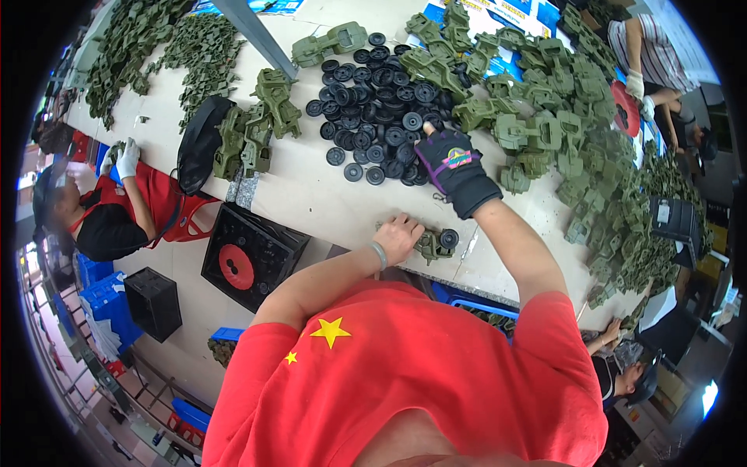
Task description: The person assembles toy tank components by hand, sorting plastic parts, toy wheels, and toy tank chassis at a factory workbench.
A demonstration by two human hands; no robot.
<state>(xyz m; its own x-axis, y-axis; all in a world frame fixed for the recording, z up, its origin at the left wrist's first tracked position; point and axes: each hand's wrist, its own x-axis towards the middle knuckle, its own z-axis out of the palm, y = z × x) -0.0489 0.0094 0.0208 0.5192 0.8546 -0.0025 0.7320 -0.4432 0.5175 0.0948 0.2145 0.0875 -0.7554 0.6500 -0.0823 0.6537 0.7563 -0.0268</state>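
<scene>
My bare left hand (401, 238), with a band at the wrist, is closed on a green plastic toy vehicle body (429, 246) near the table's front edge. A black wheel (448, 238) sits at the right end of that body. My right hand (455, 165), in a black and purple fingerless glove, reaches to the right side of a heap of black toy wheels (362, 140). One bare fingertip shows at the wheels; the other fingers are hidden beneath the glove, so whether it grips a wheel is unclear.
Green vehicle bodies (529, 132) are heaped to the right, and more (274, 101) stand left of the wheels. A grey post (257, 35) rises at the back. A black crate (253, 249) is at the left front. Co-workers, one with gloved hands (127, 158), are on both sides.
</scene>
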